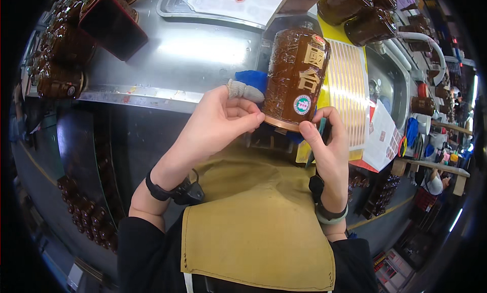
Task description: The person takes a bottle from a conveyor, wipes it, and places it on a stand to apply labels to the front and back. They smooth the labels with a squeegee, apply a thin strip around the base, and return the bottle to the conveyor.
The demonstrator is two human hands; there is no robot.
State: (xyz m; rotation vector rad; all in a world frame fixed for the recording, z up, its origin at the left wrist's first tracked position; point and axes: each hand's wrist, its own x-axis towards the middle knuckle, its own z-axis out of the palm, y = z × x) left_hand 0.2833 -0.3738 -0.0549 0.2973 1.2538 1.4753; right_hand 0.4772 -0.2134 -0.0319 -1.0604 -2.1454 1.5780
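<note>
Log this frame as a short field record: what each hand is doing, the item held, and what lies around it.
left hand: left hand steadies the brown jar from its left side; one of its fingers wears a grey cot
right hand: right hand presses its thumb at the jar's lower edge, below the round label
jar: embossed brown glaze, gold characters, tilted, held over a blue cloth
surface: steel worktable
nearby: yellow sticker sheet; more brown jars at far left
clothing: tan apron
</note>
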